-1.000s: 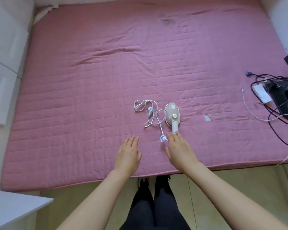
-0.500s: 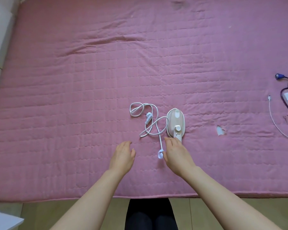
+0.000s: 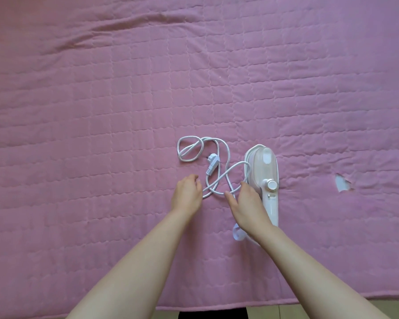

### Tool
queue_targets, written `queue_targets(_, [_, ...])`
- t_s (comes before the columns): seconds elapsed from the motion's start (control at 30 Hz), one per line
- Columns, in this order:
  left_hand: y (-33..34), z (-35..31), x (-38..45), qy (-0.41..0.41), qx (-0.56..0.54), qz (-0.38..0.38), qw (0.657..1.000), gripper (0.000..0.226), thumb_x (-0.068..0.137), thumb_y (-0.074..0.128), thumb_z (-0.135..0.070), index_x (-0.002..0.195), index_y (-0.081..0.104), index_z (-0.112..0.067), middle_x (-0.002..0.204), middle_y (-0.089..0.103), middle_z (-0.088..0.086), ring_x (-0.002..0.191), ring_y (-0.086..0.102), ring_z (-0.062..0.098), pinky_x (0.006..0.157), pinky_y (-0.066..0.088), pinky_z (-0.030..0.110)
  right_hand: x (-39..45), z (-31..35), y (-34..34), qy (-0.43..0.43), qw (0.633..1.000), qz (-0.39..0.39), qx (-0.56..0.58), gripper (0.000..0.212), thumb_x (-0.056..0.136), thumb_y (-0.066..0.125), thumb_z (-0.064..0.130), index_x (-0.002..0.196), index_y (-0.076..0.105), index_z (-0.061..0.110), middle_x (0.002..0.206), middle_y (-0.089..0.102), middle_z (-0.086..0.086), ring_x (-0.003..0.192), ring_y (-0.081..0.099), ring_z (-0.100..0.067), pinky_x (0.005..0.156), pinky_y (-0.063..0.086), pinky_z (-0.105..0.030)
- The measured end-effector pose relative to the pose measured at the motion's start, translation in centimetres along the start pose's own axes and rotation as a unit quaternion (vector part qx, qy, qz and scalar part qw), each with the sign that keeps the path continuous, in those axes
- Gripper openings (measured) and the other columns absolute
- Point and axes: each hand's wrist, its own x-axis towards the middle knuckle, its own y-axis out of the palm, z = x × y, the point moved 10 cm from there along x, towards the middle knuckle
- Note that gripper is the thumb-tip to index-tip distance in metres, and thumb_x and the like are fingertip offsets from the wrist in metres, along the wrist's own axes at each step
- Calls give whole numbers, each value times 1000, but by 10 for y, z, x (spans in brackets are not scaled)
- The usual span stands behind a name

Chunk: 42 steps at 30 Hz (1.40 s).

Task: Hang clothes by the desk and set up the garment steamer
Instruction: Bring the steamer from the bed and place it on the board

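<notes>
A white handheld garment steamer (image 3: 266, 173) lies flat on a pink quilted bed cover (image 3: 124, 100), its handle pointing toward me. Its white cord (image 3: 219, 171) loops loosely to the left of it, with the plug (image 3: 212, 164) lying among the loops. My right hand (image 3: 247, 203) rests just left of the steamer's handle, fingers spread over the cord and holding nothing. My left hand (image 3: 187, 192) hovers at the left side of the cord loops, fingers slightly curled and empty. No clothes are in view.
The cover has a small tear (image 3: 342, 183) to the right of the steamer. The near edge of the bed (image 3: 217, 306) runs along the bottom, with floor and my dark trousers (image 3: 247, 315) below it.
The view has moved closer to the bed, and the cables at the right are out of frame. Both hands have reached forward, from short of the steamer to the cord loops beside it.
</notes>
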Motion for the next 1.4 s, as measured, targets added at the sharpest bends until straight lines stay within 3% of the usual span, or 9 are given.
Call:
queue_targets(0.17, [22, -3, 18, 17, 36, 15, 999, 32, 97, 43, -23, 121, 57, -8, 119, 64, 11, 113, 51, 32, 91, 45, 46, 18, -2, 1, 27, 998, -39, 41, 64, 95, 45, 50, 132, 38, -2, 125, 55, -21, 118, 49, -36, 96, 41, -42])
queue_targets(0.3, [31, 6, 28, -34, -7, 19, 999, 26, 95, 52, -28, 107, 62, -8, 108, 67, 9, 111, 51, 32, 89, 46, 44, 27, -1, 0, 45, 995, -62, 67, 80, 92, 46, 57, 143, 23, 0, 136, 48, -22, 123, 48, -37, 97, 41, -42])
queue_targets(0.53, [37, 6, 43, -67, -28, 62, 995, 13, 89, 55, -21, 78, 51, -15, 92, 67, 12, 103, 51, 35, 84, 47, 43, 49, 16, 9, 31, 992, -57, 108, 85, 91, 59, 34, 151, 6, 4, 155, 20, -18, 142, 24, -29, 111, 25, -34])
queue_targets(0.63, [9, -3, 41, -17, -83, -36, 996, 17, 91, 53, -19, 76, 48, -15, 84, 60, 4, 89, 54, 30, 72, 45, 39, 56, 20, 11, 21, 994, -50, 94, 84, 91, 60, 27, 151, 6, 6, 153, 24, -15, 139, 29, -28, 108, 27, -32])
queue_targets(0.73, [-20, -16, 40, 50, -103, -117, 987, 15, 94, 53, -21, 81, 51, -14, 85, 55, -3, 89, 47, 21, 72, 41, 34, 63, 22, 13, 25, 994, -45, 97, 78, 91, 58, 23, 150, 10, 6, 148, 30, -15, 133, 36, -29, 106, 31, -35])
queue_targets(0.9, [-46, -39, 55, 138, -6, -176, 975, 12, 95, 55, -18, 89, 57, -7, 97, 56, 6, 91, 45, 27, 77, 42, 41, 72, 19, 13, 62, 988, -57, 130, 76, 87, 62, 23, 147, 19, 5, 143, 37, -15, 127, 41, -30, 105, 35, -40])
queue_targets(1.03, [-48, -58, 54, 221, 66, -199, 952, 8, 91, 61, -12, 87, 60, -5, 95, 57, 11, 86, 48, 32, 75, 44, 45, 79, 11, 16, 100, 985, -57, 126, 77, 84, 65, 25, 144, 23, 3, 141, 40, -17, 128, 42, -33, 106, 35, -41])
queue_targets(1.23, [-29, -86, 39, 353, 127, -160, 913, 9, 88, 65, -7, 81, 62, -4, 86, 59, 9, 80, 53, 33, 63, 45, 48, 85, 4, 16, 126, 984, -38, 121, 83, 81, 69, 29, 144, 22, 2, 141, 36, -19, 132, 36, -33, 110, 31, -37])
queue_targets(1.4, [-39, -93, 66, 303, 69, -181, 933, 11, 92, 61, -15, 88, 63, -5, 99, 61, 9, 93, 52, 32, 79, 42, 41, 87, 1, 17, 131, 984, -35, 119, 80, 82, 67, 26, 143, 23, 1, 139, 36, -19, 131, 36, -35, 109, 30, -36])
